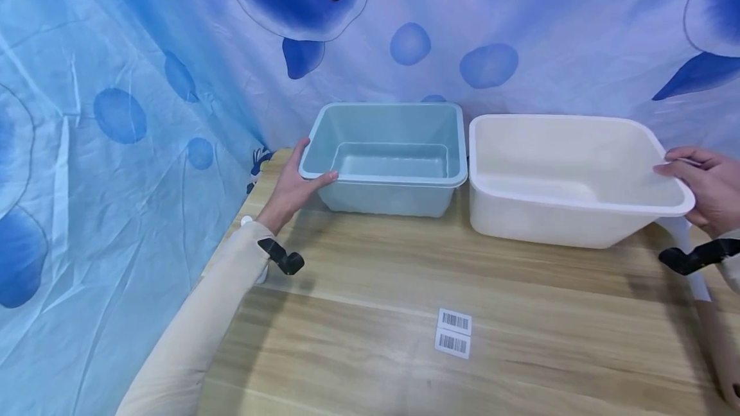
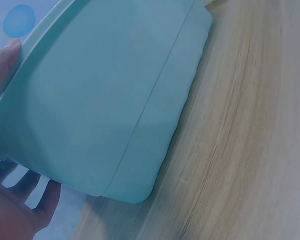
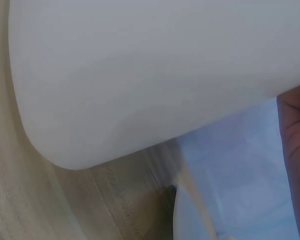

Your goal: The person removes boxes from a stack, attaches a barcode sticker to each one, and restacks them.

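Nearest on the tabletop (image 1: 370,287), two barcode labels (image 1: 453,332) are seen lying flat. Farther back, the teal tub (image 1: 387,159) is held at its left rim in the grip of the left hand (image 1: 295,188), thumb over the edge. Just beside it, the white tub (image 1: 566,178) is held at its right rim by the curled fingers of the right hand (image 1: 705,188), before the blue curtain (image 1: 115,82).

Beige sleeves (image 1: 196,326), black wrist straps (image 1: 281,257)

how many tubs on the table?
2. A pale green tub stands at the back left of the wooden table, gripped by the left hand; a cream tub stands beside it, held by the right hand.
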`<state>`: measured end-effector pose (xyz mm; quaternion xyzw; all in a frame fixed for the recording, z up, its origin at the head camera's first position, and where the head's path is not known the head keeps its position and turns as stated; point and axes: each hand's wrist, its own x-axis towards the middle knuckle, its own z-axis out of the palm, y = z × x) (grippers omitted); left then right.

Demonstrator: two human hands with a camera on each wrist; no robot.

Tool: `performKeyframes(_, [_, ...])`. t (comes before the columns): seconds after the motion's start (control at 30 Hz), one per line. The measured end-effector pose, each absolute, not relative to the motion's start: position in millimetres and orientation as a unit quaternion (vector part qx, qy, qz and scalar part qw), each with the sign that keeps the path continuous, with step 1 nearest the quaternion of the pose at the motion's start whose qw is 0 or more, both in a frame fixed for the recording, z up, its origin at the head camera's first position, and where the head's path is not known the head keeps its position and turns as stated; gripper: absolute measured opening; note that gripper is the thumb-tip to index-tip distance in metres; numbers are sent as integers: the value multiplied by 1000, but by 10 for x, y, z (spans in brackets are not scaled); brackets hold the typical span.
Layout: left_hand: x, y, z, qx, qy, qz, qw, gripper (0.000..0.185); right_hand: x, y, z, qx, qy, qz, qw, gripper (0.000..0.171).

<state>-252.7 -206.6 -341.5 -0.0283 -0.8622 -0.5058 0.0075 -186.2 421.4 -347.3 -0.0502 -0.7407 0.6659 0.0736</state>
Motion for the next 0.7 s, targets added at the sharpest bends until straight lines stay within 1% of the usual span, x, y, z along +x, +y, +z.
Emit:
performKeyframes(0.1, [-2524, -2069, -3414, -26, -864, -503, 3, 100, -1798, 4213, -3486, -69, -798, 596, 57, 7])
performKeyframes(0.33, [-2530, -2038, -3394, -28, -864, -503, -8, 103, -1735, 4146, -3528, -54, -649, 754, 84, 11])
performKeyframes(0.4, [-2537, -2026, -3388, -29, -862, -506, -10, 103, -1733, 4147, -3515, -54, -668, 737, 85, 11])
performKeyframes(0.47, [-2555, -2015, -3392, -30, -863, -505, -13, 104, -1723, 4175, -3505, -61, -733, 673, 82, 8])
performKeyframes(0.53, [-2576, -1998, -3399, -32, -861, -507, -15, 104, -1704, 4198, -3506, -68, -789, 606, 83, 15])
performKeyframes(0.6, [-2575, -1980, -3403, -22, -859, -512, -18, 108, -1648, 4185, -3509, -83, -835, 534, 101, 28])
performKeyframes(0.67, [-2523, -1965, -3414, -2, -854, -519, -24, 113, -1563, 4109, -3495, -120, -847, 497, 142, 39])
performKeyframes(0.7, [-2473, -1948, -3422, 12, -845, -534, -28, 114, -1517, 4051, -3478, -146, -837, 496, 177, 41])
